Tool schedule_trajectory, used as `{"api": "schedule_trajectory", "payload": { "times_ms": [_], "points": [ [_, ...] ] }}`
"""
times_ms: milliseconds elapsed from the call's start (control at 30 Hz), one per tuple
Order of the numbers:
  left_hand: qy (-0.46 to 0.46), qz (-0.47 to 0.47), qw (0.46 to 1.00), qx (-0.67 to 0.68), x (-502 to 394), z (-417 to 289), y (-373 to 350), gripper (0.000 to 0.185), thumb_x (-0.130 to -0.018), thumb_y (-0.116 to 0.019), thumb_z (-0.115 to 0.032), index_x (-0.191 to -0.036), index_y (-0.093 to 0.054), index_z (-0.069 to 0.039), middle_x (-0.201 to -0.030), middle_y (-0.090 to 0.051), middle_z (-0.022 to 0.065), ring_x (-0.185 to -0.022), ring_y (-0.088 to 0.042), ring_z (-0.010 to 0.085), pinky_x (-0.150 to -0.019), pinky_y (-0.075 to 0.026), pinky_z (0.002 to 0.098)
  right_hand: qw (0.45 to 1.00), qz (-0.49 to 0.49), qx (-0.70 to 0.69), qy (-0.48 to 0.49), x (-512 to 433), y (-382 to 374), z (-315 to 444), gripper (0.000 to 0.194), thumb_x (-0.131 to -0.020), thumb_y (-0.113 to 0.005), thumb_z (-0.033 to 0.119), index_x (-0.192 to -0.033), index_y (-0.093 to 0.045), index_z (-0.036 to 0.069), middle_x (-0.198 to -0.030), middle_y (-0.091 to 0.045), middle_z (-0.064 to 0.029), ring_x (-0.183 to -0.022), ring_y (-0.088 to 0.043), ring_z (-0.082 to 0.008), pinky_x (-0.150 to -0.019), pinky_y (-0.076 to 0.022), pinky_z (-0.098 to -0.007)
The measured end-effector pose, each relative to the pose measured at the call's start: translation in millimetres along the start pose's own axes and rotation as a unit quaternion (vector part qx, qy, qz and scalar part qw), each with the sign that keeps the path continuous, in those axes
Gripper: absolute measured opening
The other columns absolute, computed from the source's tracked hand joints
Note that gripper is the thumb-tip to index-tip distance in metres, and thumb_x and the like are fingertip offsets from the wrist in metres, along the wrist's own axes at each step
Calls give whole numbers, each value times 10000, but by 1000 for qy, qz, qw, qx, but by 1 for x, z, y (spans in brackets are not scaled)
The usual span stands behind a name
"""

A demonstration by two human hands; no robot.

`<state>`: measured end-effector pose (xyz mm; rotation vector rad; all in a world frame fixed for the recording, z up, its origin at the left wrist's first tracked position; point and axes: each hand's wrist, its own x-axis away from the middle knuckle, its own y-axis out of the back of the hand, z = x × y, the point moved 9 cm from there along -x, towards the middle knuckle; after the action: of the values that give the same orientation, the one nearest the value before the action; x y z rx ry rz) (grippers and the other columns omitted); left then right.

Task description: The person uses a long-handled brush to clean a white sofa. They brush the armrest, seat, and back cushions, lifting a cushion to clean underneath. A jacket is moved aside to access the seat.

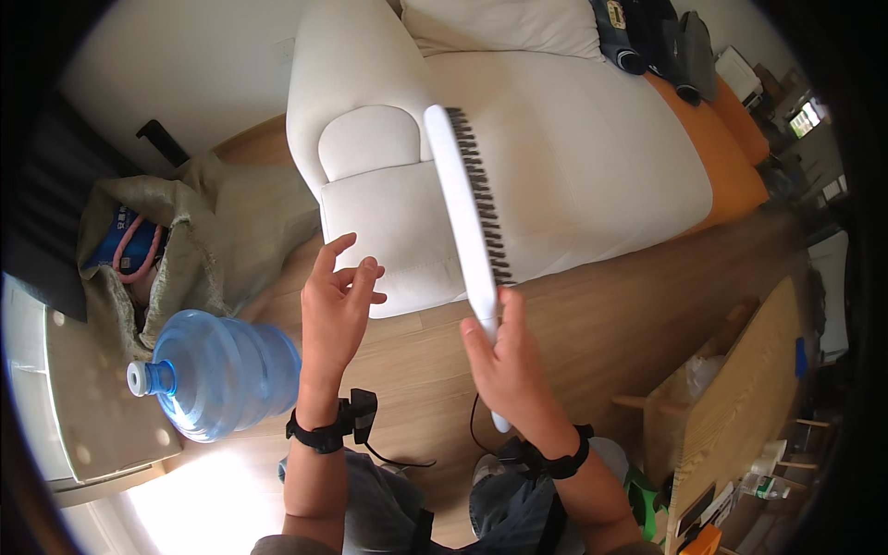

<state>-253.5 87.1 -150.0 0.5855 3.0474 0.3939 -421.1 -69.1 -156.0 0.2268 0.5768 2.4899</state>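
My right hand (pixel 510 361) grips the handle of a white bed brush (pixel 461 208), held up with its head pointing away from me. Its dark bristles (pixel 482 201) face right. Behind the brush, partly covered by it, stands a cream sofa (pixel 576 159) with a rounded armrest (pixel 354 76). To the left of the brush, my left hand (pixel 340 305) is raised in the air, fingers apart and partly curled, holding nothing. In the picture it overlaps the sofa's front corner, and no contact shows.
A blue water-cooler bottle (pixel 229 374) lies on the wooden floor (pixel 416 361), left of me. Beyond it is an open woven sack (pixel 187 229) with things inside. A wooden table (pixel 735 388) stands at right. Dark clothes (pixel 659 41) and a cushion (pixel 499 28) rest on the sofa.
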Motion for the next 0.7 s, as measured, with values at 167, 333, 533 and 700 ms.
{"api": "schedule_trajectory", "payload": {
  "times_ms": [167,333,533,700],
  "points": [
    [-57,53,997,-10,-2,-3,-41,448,-986,-650,-198,-1355,-546,33,-1158,-708,240,-1091,-696,279,-876,-557,367,992,-103,-39,-64,-16,69,-44,383,-1020,-592,207,-1316,-432,25,-962,-662,-180,-774,-642,-271,-697,-494,-396],
    [-119,88,985,-93,5,-4,-74,506,-963,-667,-185,-1391,-521,41,-1326,-623,278,-1305,-562,400,-1092,-438,442,985,-156,19,-72,-23,117,-72,403,-1048,-561,233,-1386,-449,43,-930,-590,-28,-752,-557,-90,-556,-490,-255],
    [-172,96,972,-126,8,-5,-85,509,-951,-670,-174,-1380,-521,54,-1391,-560,311,-1355,-499,438,-1127,-407,449,980,-109,149,-79,-21,112,-68,461,-1057,-535,272,-1453,-488,40,-810,-680,-90,-653,-576,-140,-628,-507,-324],
    [-153,104,977,-110,8,-2,-84,512,-949,-672,-179,-1377,-520,57,-1399,-543,327,-1361,-490,443,-1121,-416,448,992,-20,96,-76,-15,81,-58,464,-1049,-537,275,-1444,-484,36,-872,-692,-216,-816,-688,-349,-720,-515,-420]
  ]
}}
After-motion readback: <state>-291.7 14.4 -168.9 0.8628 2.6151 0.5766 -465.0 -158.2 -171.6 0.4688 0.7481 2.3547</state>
